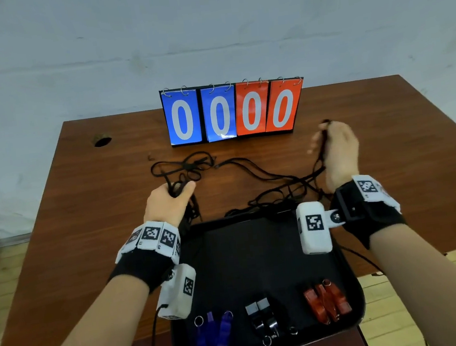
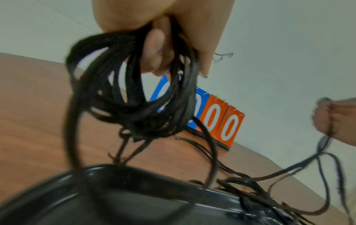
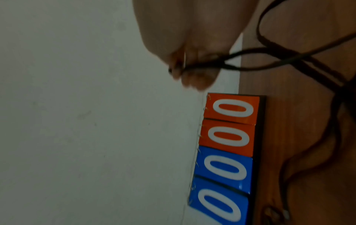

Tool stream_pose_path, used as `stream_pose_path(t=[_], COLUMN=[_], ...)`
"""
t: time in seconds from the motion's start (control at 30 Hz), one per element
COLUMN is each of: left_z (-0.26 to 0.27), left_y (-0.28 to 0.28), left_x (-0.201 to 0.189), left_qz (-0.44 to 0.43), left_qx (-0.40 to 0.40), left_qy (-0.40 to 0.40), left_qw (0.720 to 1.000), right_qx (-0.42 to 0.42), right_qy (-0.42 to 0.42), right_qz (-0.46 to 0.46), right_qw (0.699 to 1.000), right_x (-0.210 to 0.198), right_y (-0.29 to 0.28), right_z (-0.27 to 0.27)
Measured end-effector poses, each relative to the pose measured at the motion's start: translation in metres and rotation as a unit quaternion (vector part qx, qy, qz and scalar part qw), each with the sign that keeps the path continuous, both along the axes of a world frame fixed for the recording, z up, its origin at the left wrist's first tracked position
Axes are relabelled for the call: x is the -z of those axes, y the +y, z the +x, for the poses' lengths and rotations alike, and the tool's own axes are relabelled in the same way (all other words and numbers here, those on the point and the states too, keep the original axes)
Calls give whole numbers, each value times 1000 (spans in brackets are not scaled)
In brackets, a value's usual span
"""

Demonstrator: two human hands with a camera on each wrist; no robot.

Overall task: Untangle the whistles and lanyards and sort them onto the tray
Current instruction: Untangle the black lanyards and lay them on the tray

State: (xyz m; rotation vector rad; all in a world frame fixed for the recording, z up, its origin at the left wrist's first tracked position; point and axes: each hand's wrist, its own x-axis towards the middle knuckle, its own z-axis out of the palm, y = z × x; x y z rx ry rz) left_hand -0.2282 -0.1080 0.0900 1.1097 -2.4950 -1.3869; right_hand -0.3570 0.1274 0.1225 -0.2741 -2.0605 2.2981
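Black lanyards [image 1: 264, 180] lie tangled across the brown table between my hands. My left hand [image 1: 171, 197] grips a bunch of looped lanyards [image 2: 134, 99] above the black tray's [image 1: 351, 267] far left corner. My right hand [image 1: 331, 144] is raised to the right of the scoreboard and pinches a lanyard end [image 3: 194, 67]; cords hang from it toward the tray. In the tray's near part lie blue whistles [image 1: 214, 336], black whistles [image 1: 263, 318] and red whistles [image 1: 328, 302], in separate groups with no cords on them.
A flip scoreboard [image 1: 233, 111] reading 0000 in blue and orange stands at the table's back middle. A round cable hole [image 1: 102, 140] is at the back left. The tray overhangs the near table edge. A wall rises behind.
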Motion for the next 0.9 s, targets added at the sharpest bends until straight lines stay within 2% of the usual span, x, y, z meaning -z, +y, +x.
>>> stream_pose_path(t=[0.07, 0.13, 0.23, 0.37, 0.47, 0.57, 0.67, 0.73, 0.8, 0.9], left_z=[-3, -6, -14, -14, -13, -17, -20, -20, -18, -15], left_y=[10, 19, 29, 30, 31, 32, 32, 32, 32, 32], left_x=[-5, -13, -25, -25, -25, -23, -18, -17, -16, -13], left_qz=[29, 58, 114, 248, 291, 264, 172, 124, 111, 111], left_qx=[41, 105, 193, 178, 163, 164, 186, 193, 200, 218], left_qy=[42, 57, 52, 86, 125, 159, 151, 142, 138, 138], left_qw=[998, 991, 973, 948, 934, 937, 956, 963, 964, 960], right_qx=[-152, -254, -310, -345, -387, -448, -504, -487, -443, -381], right_qy=[-7, 1, 15, -18, -78, -147, -144, -143, -124, -53], right_qz=[78, 141, 163, 138, 153, 86, 81, 92, 127, 151], right_qw=[985, 957, 937, 928, 906, 878, 848, 857, 879, 911], right_x=[0, 0, -10, -12, -7, -7, -8, -4, -1, 0], right_y=[-17, -29, -28, -35, -45, -43, -38, -34, -31, -28], right_z=[10, 19, 23, 31, 39, 50, 58, 58, 55, 52])
